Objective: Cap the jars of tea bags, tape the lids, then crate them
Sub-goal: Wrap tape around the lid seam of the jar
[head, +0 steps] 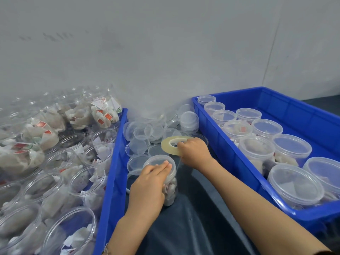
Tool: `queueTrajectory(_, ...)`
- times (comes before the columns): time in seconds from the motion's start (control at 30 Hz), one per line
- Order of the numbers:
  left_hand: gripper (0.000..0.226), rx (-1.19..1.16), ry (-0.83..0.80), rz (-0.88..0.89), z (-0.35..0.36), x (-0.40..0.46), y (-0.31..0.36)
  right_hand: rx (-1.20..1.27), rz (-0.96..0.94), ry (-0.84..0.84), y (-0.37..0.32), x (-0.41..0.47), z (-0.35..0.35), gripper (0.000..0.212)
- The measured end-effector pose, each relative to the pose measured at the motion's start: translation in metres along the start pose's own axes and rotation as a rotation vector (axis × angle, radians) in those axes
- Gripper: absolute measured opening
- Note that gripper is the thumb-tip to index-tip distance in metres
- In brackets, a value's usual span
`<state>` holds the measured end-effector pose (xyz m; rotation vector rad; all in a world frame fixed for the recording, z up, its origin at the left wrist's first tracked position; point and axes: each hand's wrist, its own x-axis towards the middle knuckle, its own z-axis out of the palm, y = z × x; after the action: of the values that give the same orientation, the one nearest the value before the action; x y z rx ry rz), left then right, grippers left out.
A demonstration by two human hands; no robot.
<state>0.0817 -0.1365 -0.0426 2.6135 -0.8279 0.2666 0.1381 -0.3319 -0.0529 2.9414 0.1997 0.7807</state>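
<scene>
Left crate (pixel 110 181) holds open jars of tea bags; beside it the left hand (pixel 149 184) reaches forward, fingers curled over a capped jar (pixel 165 173) standing on the dark bench (pixel 193 218). Just right, the right hand (pixel 195 151) pinches a tape roll (pixel 172 144) above loose lids (pixel 145 133); capped jars fill the right crate (pixel 239 162)

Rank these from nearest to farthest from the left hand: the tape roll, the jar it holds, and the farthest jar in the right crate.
1. Jar: gripped by the left hand.
2. Tape roll: just beyond, in the right hand.
3. Farthest jar: right crate's back corner.
</scene>
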Motion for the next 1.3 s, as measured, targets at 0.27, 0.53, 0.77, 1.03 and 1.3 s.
queueTrajectory(0.27, 0.062, -0.097, -0.012, 0.007, -0.004, 0.002, -0.005, 0.106, -0.016, -0.113, -0.026, 0.021, 0.022, 0.022)
queueTrajectory(0.53, 0.046, 0.054, -0.001, -0.066, -0.002, 0.006, 0.01, 0.157, 0.087, -0.184, -0.019, 0.007, 0.019, 0.024)
queueTrajectory(0.77, 0.093, 0.191, -0.16, -0.285, 0.007, 0.046, 0.017, 0.094, 0.029, -0.25, -0.015, 0.005, 0.011, 0.011)
queueTrajectory(1.03, 0.047, 0.204, -0.191, -0.269, 0.012, 0.054, 0.014, 0.365, 0.113, -0.125, -0.007, -0.023, 0.0, 0.059)
queueTrajectory(1.3, 0.052, 0.245, -0.171, -0.233, 0.015, 0.054, 0.009, 0.506, 0.16, -0.059, 0.001, -0.05, -0.016, 0.067)
